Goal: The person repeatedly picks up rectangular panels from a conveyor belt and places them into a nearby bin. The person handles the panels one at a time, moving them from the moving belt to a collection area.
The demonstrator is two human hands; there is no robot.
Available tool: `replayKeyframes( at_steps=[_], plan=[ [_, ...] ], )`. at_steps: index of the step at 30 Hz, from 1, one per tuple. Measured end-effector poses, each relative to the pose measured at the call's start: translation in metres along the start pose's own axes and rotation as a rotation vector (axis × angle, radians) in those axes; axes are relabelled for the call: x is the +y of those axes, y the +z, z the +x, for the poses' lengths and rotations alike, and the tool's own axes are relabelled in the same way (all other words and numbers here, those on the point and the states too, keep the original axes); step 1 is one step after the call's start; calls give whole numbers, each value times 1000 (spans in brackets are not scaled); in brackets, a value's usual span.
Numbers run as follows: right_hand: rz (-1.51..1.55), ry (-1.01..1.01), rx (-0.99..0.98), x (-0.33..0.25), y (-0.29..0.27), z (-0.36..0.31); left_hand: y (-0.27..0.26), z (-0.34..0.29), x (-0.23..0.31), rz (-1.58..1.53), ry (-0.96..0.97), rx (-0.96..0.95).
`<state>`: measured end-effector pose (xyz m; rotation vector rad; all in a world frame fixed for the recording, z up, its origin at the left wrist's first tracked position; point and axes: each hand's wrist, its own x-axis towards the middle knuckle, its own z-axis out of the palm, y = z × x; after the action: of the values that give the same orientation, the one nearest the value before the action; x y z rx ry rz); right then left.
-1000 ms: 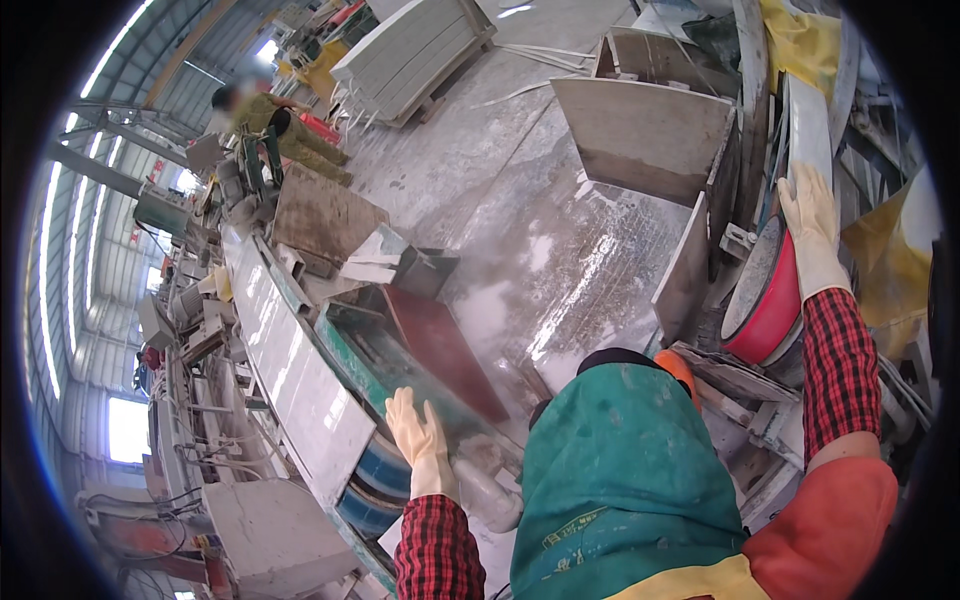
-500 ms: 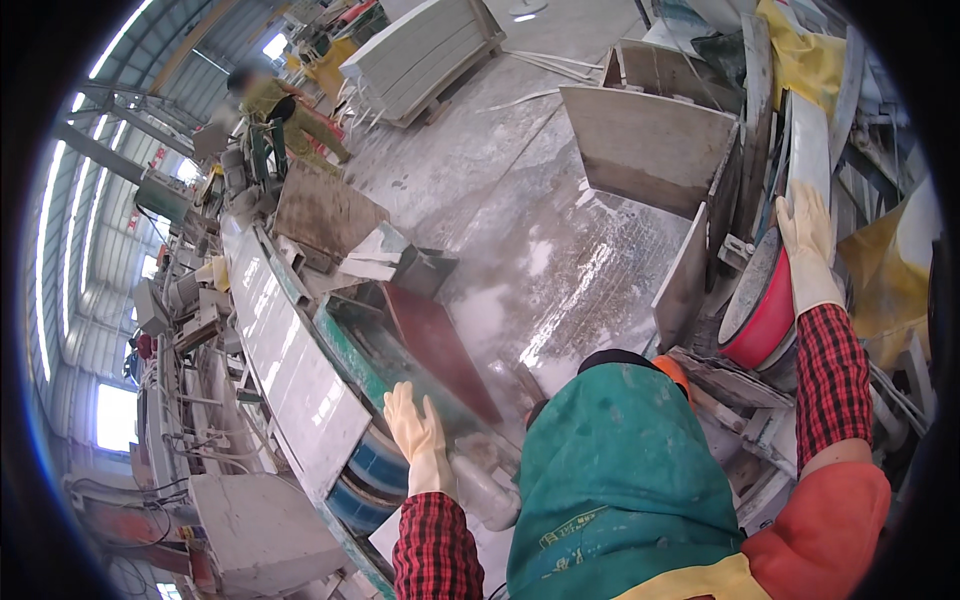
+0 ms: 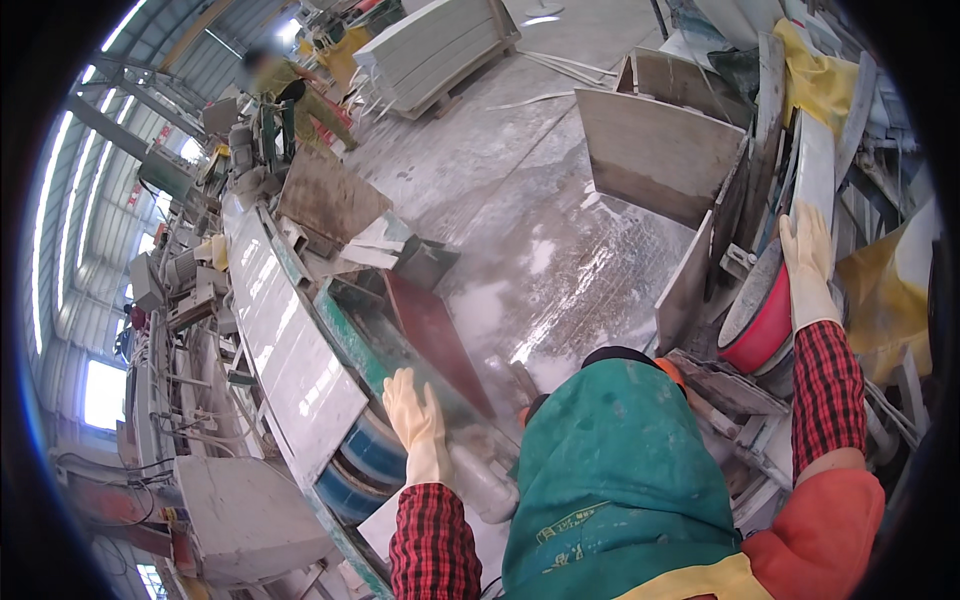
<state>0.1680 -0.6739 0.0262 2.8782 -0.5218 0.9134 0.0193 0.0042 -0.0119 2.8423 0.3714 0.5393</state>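
Note:
My left hand (image 3: 418, 430), in a cream rubber glove, is raised with its fingers stretched out and holds nothing. It appears beside the blue-banded roller (image 3: 352, 505) and the end of a long glossy pale slab (image 3: 300, 375). My right hand (image 3: 810, 268), gloved alike, has its fingers extended with the thumb apart. It is at the near end of a narrow white slab (image 3: 815, 165), next to a red-rimmed round wheel (image 3: 757, 312); whether the palm touches either cannot be made out. A green apron (image 3: 620, 460) covers my front.
Wet floor (image 3: 560, 270) lies ahead. Brown boards (image 3: 655, 150) stand upright at the right, a dark red panel (image 3: 435, 335) leans near the middle. A stack of pale slabs (image 3: 435, 55) sits far off; a person (image 3: 300, 95) stands at the far left beside machinery.
The view has turned slightly. My right hand appears a little lower, nearer to me, and my left hand slightly higher in the picture. Both stay open.

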Motion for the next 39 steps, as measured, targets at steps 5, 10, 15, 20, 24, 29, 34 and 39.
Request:
replayKeyframes(
  at_steps=[5,10,15,20,24,29,34,39],
  plan=[
    [1,-16,37,-2,-2,-5,-1,1,2,0,-10,-1],
    [8,0,33,-6,-5,-11,0,1,1,-4,-1,18],
    [19,-25,41,-3,-4,-15,1,1,0,-13,-7,29],
    [42,-30,42,-5,-2,-20,2,0,-4,-11,24,61],
    [15,-47,58,0,1,-23,2,1,-1,-23,14,56],
    [31,-11,-17,-9,-6,-28,0,1,0,-27,-5,53],
    [11,-15,6,-9,-6,-32,2,0,-1,-24,-6,66],
    [35,-45,71,-11,-5,-39,2,0,-1,-29,-6,69]
  ],
)
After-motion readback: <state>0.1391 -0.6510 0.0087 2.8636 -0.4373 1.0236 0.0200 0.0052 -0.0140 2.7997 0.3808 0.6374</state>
